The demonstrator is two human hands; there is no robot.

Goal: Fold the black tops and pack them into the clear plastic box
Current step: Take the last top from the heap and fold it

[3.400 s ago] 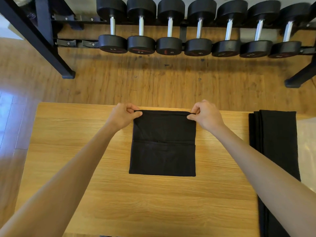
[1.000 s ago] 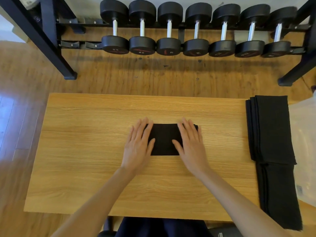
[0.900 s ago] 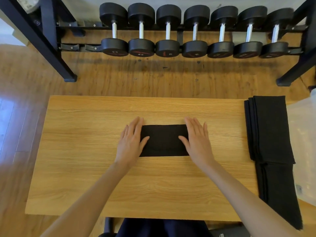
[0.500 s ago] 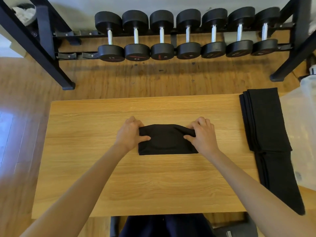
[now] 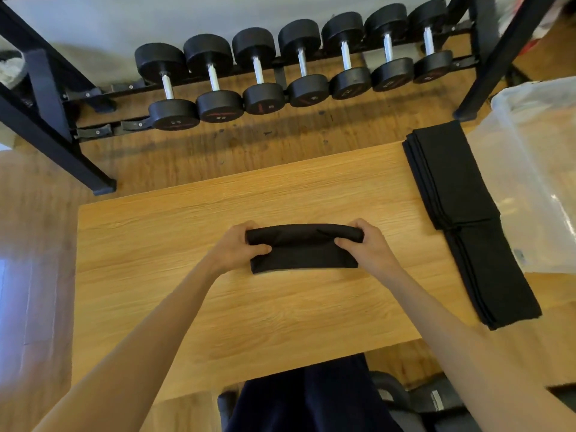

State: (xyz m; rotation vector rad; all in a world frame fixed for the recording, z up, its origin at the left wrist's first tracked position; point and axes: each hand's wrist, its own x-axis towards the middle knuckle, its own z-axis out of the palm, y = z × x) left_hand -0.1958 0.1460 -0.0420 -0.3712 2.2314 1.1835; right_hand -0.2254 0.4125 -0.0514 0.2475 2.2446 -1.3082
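Both hands are clamped on the folded black top (image 5: pixel 304 251), left hand (image 5: pixel 238 249) gripping its left end, right hand (image 5: pixel 363 246) the right, mid-table (image 5: pixel 156 244).

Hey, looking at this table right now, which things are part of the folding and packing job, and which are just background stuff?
Part of the job:
- folded black top, held at its ends by the left hand and right hand
- stack of black tops
- clear plastic box
- wooden table

Just around:
- dumbbells
- black rack
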